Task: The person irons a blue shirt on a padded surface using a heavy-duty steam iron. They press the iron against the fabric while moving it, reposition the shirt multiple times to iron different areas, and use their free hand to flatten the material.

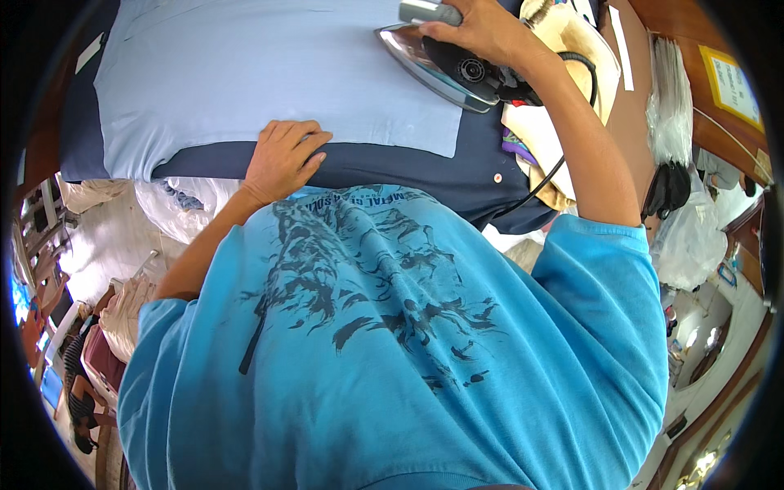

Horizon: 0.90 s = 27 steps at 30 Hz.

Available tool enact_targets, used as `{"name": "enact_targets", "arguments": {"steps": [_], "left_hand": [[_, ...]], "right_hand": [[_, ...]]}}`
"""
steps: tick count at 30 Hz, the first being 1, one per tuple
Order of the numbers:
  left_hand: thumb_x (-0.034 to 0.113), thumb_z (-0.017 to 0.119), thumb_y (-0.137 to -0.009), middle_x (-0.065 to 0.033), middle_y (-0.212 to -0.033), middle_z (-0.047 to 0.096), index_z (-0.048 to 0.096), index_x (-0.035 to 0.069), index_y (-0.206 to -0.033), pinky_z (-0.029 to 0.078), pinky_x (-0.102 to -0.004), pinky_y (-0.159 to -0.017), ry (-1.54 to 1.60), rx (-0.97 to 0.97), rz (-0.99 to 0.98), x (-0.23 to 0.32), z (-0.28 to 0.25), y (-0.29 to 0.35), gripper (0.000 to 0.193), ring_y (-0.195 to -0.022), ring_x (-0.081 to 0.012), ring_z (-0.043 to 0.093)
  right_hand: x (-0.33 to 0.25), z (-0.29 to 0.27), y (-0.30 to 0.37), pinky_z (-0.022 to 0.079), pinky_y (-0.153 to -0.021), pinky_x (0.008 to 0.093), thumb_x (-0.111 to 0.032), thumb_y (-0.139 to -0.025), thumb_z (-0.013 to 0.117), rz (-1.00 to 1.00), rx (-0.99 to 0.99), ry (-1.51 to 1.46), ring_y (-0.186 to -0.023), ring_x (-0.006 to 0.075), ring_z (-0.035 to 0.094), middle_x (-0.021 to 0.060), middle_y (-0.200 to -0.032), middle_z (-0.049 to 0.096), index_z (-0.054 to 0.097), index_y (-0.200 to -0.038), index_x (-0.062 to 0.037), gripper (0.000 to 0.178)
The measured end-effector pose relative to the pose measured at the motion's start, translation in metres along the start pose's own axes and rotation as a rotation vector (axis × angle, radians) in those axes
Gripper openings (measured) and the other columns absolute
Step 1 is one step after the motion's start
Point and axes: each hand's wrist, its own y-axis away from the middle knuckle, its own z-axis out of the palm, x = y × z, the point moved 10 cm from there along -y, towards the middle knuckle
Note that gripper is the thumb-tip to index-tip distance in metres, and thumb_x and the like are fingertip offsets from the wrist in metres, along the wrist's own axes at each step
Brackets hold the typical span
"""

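1. Right hand (pixel 482 28): fingers curled and closed around the handle of the metal-soled electric iron with black body (pixel 445 61), gripping it from above at the upper middle of the view.
2. Iron: tilted, so that its polished soleplate shows toward the camera; it sits at the right edge of the pale blue cloth panel (pixel 269 73). Whether the soleplate touches the cloth cannot be told. Its long axis runs from upper left to lower right, with the pointed nose toward the upper left and the heel toward the person's right. Judged as heavy, rigid and probably hot at the sole; the handle is the only sensible place to hold it.
3. Black power cord (pixel 543 184): leaves the heel of the iron and curves down past the right forearm.
4. Left hand (pixel 282 159): palm down, fingers bent loosely and pressed on the near edge of the pale blue cloth where it meets the dark navy padded ironing surface (pixel 474 175); it pins the cloth but clasps nothing.
5. Pale blue cloth: spread flat across the board, long axis left to right. Judged as light, soft and limp, liable to slide or crease unless held down.
6. Cream and yellow folded fabric (pixel 563 49): lies behind the right wrist.
7. Clear plastic bags (pixel 690 237): piled at the right, well apart from both hands.
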Motion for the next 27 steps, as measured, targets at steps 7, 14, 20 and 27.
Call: {"name": "enact_targets", "arguments": {"steps": [7, 14, 20, 27], "left_hand": [[0.015, 0.065, -0.077, -0.0004, -0.096, 0.057, 0.065, 0.013, -0.099, 0.04, -0.0363, -0.081, -0.035, 0.052, -0.085, -0.004, -0.003, 0.004, 0.022, -0.09, -0.0198, 0.053], [0.014, 0.064, -0.077, -0.0023, -0.096, 0.057, 0.064, 0.012, -0.099, 0.042, -0.0366, -0.077, 0.084, 0.02, 0.004, -0.012, -0.002, 0.001, 0.022, -0.086, -0.0215, 0.054], [0.013, 0.06, -0.079, -0.0059, -0.098, 0.056, 0.06, 0.012, -0.106, 0.043, -0.038, -0.075, 0.231, -0.202, 0.154, -0.016, 0.002, -0.002, 0.028, -0.085, -0.0255, 0.055], [0.015, 0.058, -0.082, -0.0043, -0.105, 0.055, 0.059, 0.014, -0.112, 0.042, -0.0369, -0.084, 0.249, -0.311, 0.186, -0.02, 0.009, -0.001, 0.03, -0.094, -0.0223, 0.053]], "right_hand": [[-0.006, 0.006, -0.023, 0.049, -0.072, 0.0451, -0.032, -0.084, 0.052, -0.277, 0.237, 0.304, -0.085, 0.0417, 0.06, 0.028, -0.083, 0.059, 0.059, -0.091, -0.0025, 0.031], [0.034, 0.01, 0.005, 0.049, -0.066, 0.0403, -0.041, -0.08, 0.055, -0.015, 0.441, 0.067, -0.071, 0.0342, 0.062, 0.022, -0.073, 0.061, 0.059, -0.094, 0.0039, 0.047], [0.039, 0.035, 0.095, 0.047, -0.077, 0.0436, -0.044, -0.078, 0.058, 0.474, 0.398, -0.311, -0.087, 0.0415, 0.061, 0.0314, -0.087, 0.061, 0.057, -0.097, 0.0103, 0.057], [0.078, 0.011, 0.075, 0.049, -0.065, 0.0354, -0.038, -0.08, 0.06, 0.601, 0.49, -0.374, -0.071, 0.0226, 0.063, 0.0171, -0.079, 0.063, 0.059, -0.099, 0.0071, 0.049]]}}
